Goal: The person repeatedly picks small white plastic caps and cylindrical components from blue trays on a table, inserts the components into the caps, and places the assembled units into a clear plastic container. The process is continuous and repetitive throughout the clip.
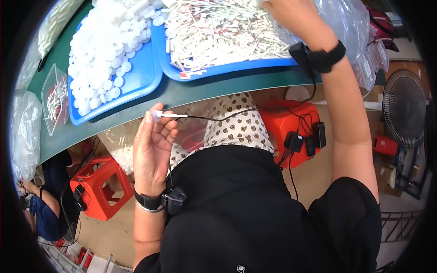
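My left hand (152, 141) is raised in front of the table edge, palm up. Between its thumb and forefinger it pinches a small translucent white round cap (156, 114). A thin white stick (174, 115) points right from the cap, in line with a black cable behind it. My right hand (293, 16) reaches over the blue tray (227, 68) heaped with loose white sticks (223, 32), some with red parts. The top edge of the picture cuts off its fingertips, so its grip is unclear. Left of that, another blue tray (144, 75) holds many round white caps (104, 59).
A clear box (49, 119) with small red and white pieces stands left of the trays on the green table (191, 95). Red stools (98, 186) stand below. Black cables hang across my lap. To the right is a fan (405, 108). Another person (48, 209) sits at lower left.
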`<state>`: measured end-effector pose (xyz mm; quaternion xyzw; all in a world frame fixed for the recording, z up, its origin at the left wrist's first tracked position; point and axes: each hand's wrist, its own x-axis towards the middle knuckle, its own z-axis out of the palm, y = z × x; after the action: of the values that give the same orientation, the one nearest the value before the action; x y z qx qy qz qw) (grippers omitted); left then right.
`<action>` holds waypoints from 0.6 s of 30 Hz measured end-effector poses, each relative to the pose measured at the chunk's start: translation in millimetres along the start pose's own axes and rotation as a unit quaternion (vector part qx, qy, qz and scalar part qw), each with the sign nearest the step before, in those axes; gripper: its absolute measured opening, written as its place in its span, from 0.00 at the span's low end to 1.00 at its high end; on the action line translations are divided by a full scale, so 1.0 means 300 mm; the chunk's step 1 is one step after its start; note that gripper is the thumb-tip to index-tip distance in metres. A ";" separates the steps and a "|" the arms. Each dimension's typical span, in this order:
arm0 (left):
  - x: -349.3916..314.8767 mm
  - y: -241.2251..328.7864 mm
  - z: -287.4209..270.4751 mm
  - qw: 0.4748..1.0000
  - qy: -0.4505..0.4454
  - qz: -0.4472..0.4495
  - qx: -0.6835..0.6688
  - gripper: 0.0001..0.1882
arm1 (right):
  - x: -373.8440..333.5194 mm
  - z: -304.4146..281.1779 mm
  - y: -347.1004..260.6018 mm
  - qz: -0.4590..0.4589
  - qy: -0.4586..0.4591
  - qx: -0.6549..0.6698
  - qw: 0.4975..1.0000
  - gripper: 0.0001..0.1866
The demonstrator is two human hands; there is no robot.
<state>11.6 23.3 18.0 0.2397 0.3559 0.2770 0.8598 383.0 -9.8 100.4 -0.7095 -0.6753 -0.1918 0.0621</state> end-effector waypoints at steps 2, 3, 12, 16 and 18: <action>0.002 0.003 -0.006 1.000 -0.004 0.002 -0.013 0.24 | 0.017 0.022 0.009 -0.066 0.021 0.003 0.998 0.04; 0.004 0.005 -0.009 1.000 -0.005 0.003 -0.020 0.24 | 0.022 0.033 0.014 -0.068 0.014 0.001 0.998 0.03; 0.002 -0.003 -0.036 0.999 0.000 -0.005 -0.033 0.25 | 0.026 0.051 0.035 -0.092 -0.016 -0.070 0.993 0.03; 0.003 0.000 -0.021 0.999 -0.001 -0.007 -0.031 0.25 | 0.023 0.048 0.034 -0.092 -0.037 -0.093 0.991 0.03; 0.001 -0.001 -0.020 0.999 -0.001 -0.007 -0.032 0.25 | 0.021 0.056 0.031 -0.079 -0.040 -0.087 0.992 0.03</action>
<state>7.4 24.4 13.9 0.2101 0.3477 0.2823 0.8691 395.4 1.2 88.9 -0.6639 -0.7116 -0.2260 -0.0425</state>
